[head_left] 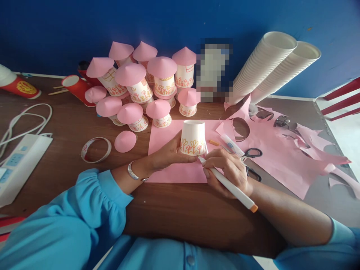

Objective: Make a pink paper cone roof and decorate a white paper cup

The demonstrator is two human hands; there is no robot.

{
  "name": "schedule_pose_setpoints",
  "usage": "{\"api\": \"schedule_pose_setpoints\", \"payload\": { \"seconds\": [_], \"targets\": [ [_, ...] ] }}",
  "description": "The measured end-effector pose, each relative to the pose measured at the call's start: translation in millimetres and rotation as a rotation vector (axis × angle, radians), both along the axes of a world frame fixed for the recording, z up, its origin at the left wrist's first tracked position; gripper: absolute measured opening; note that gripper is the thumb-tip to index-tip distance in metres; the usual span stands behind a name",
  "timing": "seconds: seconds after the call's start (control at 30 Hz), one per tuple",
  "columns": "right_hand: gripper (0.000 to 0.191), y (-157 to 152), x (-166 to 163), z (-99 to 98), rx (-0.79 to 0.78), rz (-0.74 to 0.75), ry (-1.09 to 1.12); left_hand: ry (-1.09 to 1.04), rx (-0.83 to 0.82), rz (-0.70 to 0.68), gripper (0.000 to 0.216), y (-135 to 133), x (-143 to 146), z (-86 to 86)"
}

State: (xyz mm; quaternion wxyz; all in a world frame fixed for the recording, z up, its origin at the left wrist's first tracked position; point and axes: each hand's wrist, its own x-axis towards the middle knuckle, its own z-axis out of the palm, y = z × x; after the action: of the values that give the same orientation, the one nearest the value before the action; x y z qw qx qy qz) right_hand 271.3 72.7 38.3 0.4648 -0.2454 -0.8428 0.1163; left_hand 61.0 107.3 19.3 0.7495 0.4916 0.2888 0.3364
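My left hand (170,152) is closed around the lower side of a white paper cup (193,131), held upside down. Orange and red flowers are drawn along the cup's lower band. In my right hand (226,170) is a white marker (234,189) with an orange end, its tip close to the cup's rim; I cannot tell if they touch. Under both hands lies a sheet of pink paper (163,172). An orange marker cap (214,143), a glue tube (232,145) and black-handled scissors (254,152) are by my right hand.
Decorated cups with pink cone roofs (162,69) crowd the back. A loose pink cone (125,141) and a tape roll (96,150) lie left, near a power strip (25,161). Cup stacks (264,63) lean at back right above pink paper scraps (281,157).
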Motion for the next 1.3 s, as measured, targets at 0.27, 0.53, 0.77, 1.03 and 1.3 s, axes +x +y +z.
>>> {"api": "schedule_pose_setpoints", "payload": {
  "seconds": [0.27, 0.53, 0.77, 1.03, 1.3],
  "targets": [
    [0.026, 1.3, -0.2, 4.6, 0.019, 0.027, -0.011, -0.032, 0.038, -0.018, 0.058, 0.1, 0.4, -0.6],
    [0.027, 1.0, -0.9, -0.8, 0.010, 0.001, -0.009, 0.050, 0.023, 0.040, 0.081, -1.2, 1.9, -2.0],
    [0.026, 1.3, -0.6, -0.1, 0.015, -0.007, -0.032, 0.083, 0.048, 0.039, 0.082, -0.7, 1.2, -4.2],
    [0.022, 1.6, -1.2, 1.3, 0.024, -0.020, -0.031, 0.058, 0.050, 0.013, 0.076, -1.3, 2.5, 0.2],
    [0.022, 1.1, -0.4, 0.4, 0.013, -0.017, -0.023, 0.075, 0.031, 0.050, 0.074, -1.2, 2.2, -2.6]
  ]
}}
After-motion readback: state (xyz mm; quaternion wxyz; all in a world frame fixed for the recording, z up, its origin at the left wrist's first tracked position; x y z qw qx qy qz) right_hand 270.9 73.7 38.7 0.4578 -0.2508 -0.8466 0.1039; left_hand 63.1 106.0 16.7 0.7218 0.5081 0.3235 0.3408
